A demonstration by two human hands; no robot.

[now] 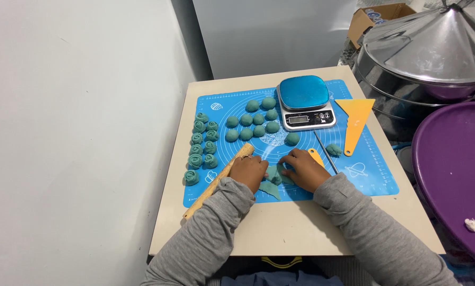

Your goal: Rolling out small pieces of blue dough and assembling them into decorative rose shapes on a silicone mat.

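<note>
My left hand (pixel 248 171) and my right hand (pixel 302 168) rest side by side on the blue silicone mat (pixel 378 175), both pinching a flattened piece of teal dough (pixel 273 179). A flap of it pokes out below my left hand. A wooden rolling pin (pixel 212 185) lies diagonally just left of my left hand. Several round teal dough balls (pixel 258 119) sit in the middle of the mat. Several rose-shaped dough pieces (pixel 201 145) stand in two columns along the mat's left side.
A small kitchen scale (pixel 306 100) with a blue-covered top stands at the mat's far end. An orange scraper (pixel 354 122), a thin metal rod (pixel 325 151), an orange tool (pixel 316 156) and a small dough lump (pixel 333 149) lie right. A steel steamer (pixel 428 53) and purple tray (pixel 454 169) are beside the table.
</note>
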